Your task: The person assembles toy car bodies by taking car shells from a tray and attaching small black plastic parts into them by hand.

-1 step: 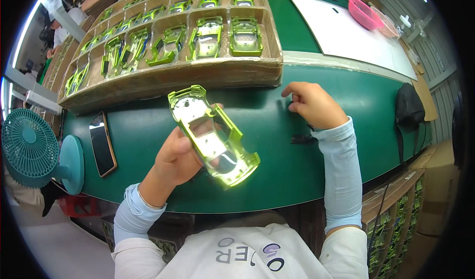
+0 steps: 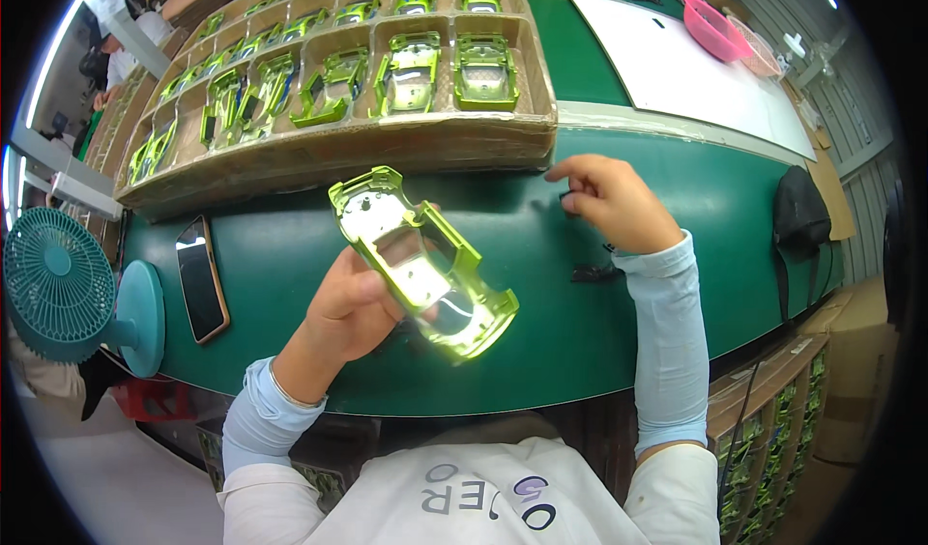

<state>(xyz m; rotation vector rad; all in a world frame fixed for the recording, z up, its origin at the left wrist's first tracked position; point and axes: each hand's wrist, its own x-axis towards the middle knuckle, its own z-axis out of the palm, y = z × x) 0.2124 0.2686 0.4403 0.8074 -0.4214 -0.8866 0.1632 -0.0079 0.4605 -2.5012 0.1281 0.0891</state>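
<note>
My left hand [image 2: 353, 299] is closed on the side of a glossy green toy car body shell [image 2: 416, 270], its hollow inside facing up. The shell is tilted above the table, its far end toward the left. Strong glare covers its near end. To the right, clear of the shell, my right hand [image 2: 619, 202] is held over the table with its fingers curled. A small black part [image 2: 565, 195] shows at its fingertips, too small to make out further. Just below that hand, by the wrist, several small black pieces [image 2: 594, 273] lie on the green table [image 2: 541, 352].
A divided cardboard tray [image 2: 338, 149] with many green car shells stands at the far left. On the left are a phone [image 2: 201, 279] and a teal fan [image 2: 60, 274]. A white board [image 2: 686, 81], pink basket [image 2: 715, 28] and black bag [image 2: 800, 207] lie right.
The near end of the car shell has swung slightly to the right in my left hand. The fingers of my right hand have shifted a little, and the dark part at their tips shows more clearly.
</note>
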